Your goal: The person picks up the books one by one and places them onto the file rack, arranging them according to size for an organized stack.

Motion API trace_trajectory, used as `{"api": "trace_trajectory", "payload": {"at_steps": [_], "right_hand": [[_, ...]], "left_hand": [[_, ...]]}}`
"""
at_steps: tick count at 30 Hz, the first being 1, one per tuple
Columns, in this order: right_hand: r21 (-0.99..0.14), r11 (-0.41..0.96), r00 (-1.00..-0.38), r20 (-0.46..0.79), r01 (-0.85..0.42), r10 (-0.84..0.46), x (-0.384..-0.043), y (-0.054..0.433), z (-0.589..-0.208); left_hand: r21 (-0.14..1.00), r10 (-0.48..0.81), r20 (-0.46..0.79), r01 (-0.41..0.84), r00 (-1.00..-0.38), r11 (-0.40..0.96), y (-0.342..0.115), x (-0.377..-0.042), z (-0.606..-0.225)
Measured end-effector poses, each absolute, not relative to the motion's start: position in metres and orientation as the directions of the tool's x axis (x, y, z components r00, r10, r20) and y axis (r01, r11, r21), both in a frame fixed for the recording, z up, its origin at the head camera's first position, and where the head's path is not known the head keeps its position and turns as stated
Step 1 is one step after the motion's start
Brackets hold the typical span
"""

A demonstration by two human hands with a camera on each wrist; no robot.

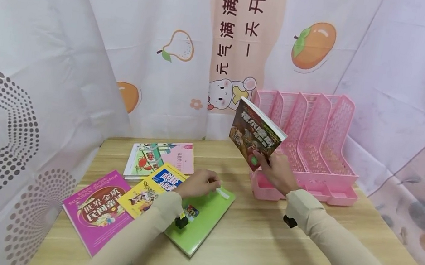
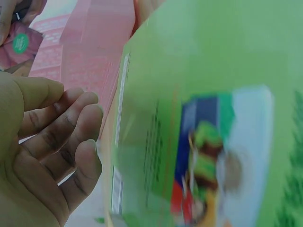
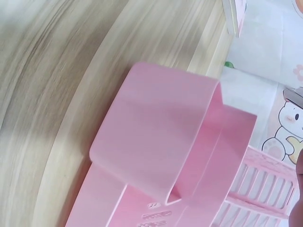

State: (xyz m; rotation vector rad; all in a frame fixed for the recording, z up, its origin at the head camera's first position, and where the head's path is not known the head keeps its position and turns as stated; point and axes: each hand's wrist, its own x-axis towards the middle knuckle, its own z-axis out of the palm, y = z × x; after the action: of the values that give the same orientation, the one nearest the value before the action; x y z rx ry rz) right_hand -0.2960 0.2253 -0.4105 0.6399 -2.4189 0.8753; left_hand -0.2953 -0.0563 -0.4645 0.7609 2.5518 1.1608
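Observation:
My right hand (image 1: 276, 170) grips a dark-covered book (image 1: 254, 135) by its lower corner and holds it tilted in front of the left end of a pink desktop file rack (image 1: 314, 182). In the right wrist view only a sliver of that hand (image 3: 297, 198) shows at the right edge. My left hand (image 1: 199, 184) hovers over the upper end of a green book (image 1: 205, 223). The left wrist view has its fingers (image 2: 87, 123) loosely bent beside the green cover, with nothing between them.
Left of the green book lie a yellow book (image 1: 141, 193), a purple book (image 1: 103, 210) and a pink-and-white picture book (image 1: 161, 157). The rack's upright dividers form several slots, with small bins along its front. Printed cloth (image 1: 152, 91) hangs behind and beside the wooden table (image 1: 259, 263).

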Motion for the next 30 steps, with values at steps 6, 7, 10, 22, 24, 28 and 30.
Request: {"api": "trace_trajectory", "payload": {"at_steps": [6, 7, 10, 22, 24, 28, 30], "right_hand": [[-0.389, 0.692, -0.69, 0.69, -0.608, -0.218, -0.298, 0.231, -0.419], [-0.386, 0.694, -0.686, 0.696, -0.608, -0.213, -0.297, 0.232, -0.419], [-0.41, 0.674, -0.688, 0.697, -0.614, -0.203, -0.296, 0.236, -0.417], [-0.375, 0.722, -0.656, 0.741, -0.581, -0.144, -0.297, 0.259, -0.412], [-0.366, 0.732, -0.647, 0.751, -0.574, -0.132, -0.296, 0.262, -0.413], [-0.327, 0.75, -0.613, 0.779, -0.576, -0.132, -0.296, 0.264, -0.414], [-0.31, 0.757, -0.605, 0.784, -0.575, -0.139, -0.295, 0.265, -0.415]], "left_hand": [[0.721, 0.575, 0.012, 0.406, -0.818, 0.562, -0.034, -0.298, -0.468], [0.713, 0.58, 0.017, 0.417, -0.814, 0.564, -0.03, -0.298, -0.468], [0.701, 0.591, 0.031, 0.439, -0.806, 0.562, -0.02, -0.299, -0.468], [0.722, 0.59, 0.053, 0.439, -0.806, 0.535, 0.032, -0.302, -0.478], [0.725, 0.587, 0.077, 0.449, -0.806, 0.522, 0.043, -0.305, -0.478], [0.708, 0.558, 0.15, 0.482, -0.816, 0.516, 0.059, -0.311, -0.477], [0.687, 0.513, 0.184, 0.483, -0.839, 0.543, 0.066, -0.314, -0.477]]}}
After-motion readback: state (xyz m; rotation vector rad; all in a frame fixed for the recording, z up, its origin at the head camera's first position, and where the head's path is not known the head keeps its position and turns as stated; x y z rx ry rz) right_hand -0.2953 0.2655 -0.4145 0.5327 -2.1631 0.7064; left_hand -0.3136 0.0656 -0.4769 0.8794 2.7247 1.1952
